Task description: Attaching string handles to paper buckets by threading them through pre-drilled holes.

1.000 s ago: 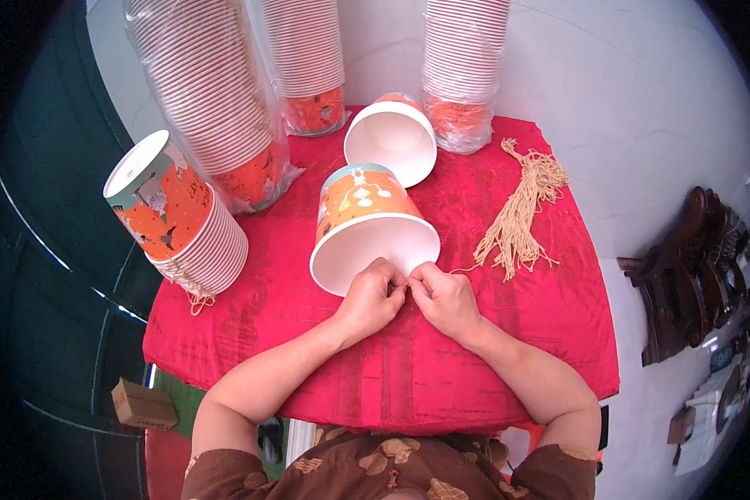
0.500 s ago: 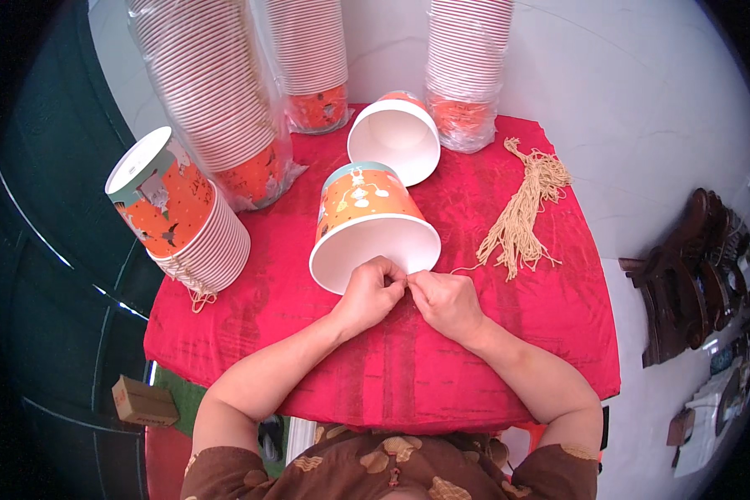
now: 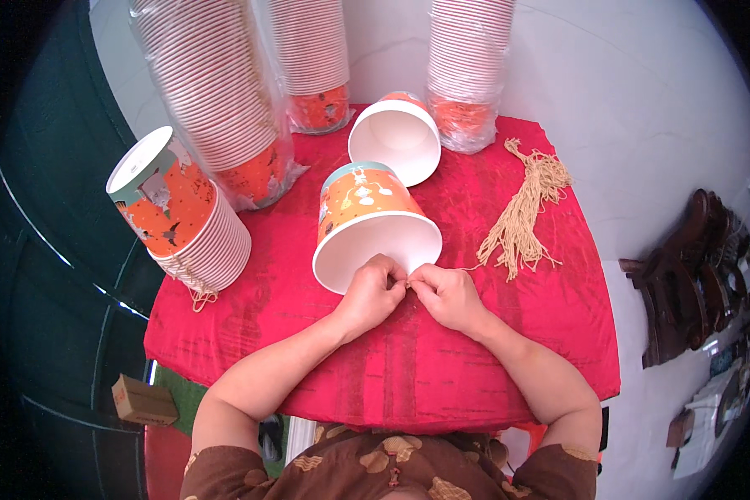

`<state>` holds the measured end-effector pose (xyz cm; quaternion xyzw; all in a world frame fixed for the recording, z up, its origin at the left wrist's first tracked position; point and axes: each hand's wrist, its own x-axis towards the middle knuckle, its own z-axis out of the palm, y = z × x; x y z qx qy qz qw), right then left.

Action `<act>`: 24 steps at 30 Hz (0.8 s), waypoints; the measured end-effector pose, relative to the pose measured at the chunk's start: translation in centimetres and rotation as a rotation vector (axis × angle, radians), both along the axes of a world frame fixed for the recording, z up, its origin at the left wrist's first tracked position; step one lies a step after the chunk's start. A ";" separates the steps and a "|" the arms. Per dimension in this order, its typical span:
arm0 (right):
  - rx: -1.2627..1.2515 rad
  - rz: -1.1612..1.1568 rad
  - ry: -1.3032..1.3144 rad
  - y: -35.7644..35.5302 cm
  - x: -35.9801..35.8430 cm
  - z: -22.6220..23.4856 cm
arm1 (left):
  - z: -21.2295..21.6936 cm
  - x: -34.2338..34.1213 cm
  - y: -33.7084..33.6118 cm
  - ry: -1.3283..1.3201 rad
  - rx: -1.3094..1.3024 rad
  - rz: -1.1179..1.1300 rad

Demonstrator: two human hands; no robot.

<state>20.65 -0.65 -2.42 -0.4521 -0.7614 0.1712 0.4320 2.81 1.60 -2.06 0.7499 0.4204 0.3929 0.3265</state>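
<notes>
An orange printed paper tub [image 3: 370,200] with a white inside lies on its side, its mouth toward me. At the near right of its rim my left hand [image 3: 370,292] and my right hand [image 3: 447,296] meet, fingertips pinched together. A thin tan string [image 3: 472,267] shows beyond my right hand, and a small tan bit of it appears between the fingertips. My fingers hide most of what they pinch. To the right lies a loose bundle of tan strings [image 3: 521,217].
A second tub [image 3: 396,140] lies behind on the red tablecloth [image 3: 492,358]. At left leans a nested stack of tubs [image 3: 175,208] with strings hanging from it. Tall plastic-wrapped stacks [image 3: 217,92] stand at the back. Below left is a cardboard box [image 3: 144,400].
The near tub has shifted very slightly right. My right hand has turned a little, its fingers drawn up against the rim; both hands stay pinched at nearly the same spot.
</notes>
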 end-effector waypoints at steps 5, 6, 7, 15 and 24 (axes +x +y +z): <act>-0.214 0.033 0.002 0.2 0.3 0.6 | 0.2 -0.4 0.0 0.035 -0.063 0.014; -0.216 0.031 0.003 0.3 0.3 0.6 | 0.1 -0.5 0.1 0.025 -0.105 0.000; -0.217 0.034 0.025 0.4 0.3 0.4 | 0.3 -0.5 0.0 0.027 -0.105 -0.002; -0.240 -0.016 0.060 0.2 -0.1 0.3 | 0.8 -0.5 -0.4 0.015 -0.091 -0.044; -0.139 -0.057 0.037 -0.2 -0.3 -0.2 | 0.1 -0.1 0.2 0.036 -0.007 0.010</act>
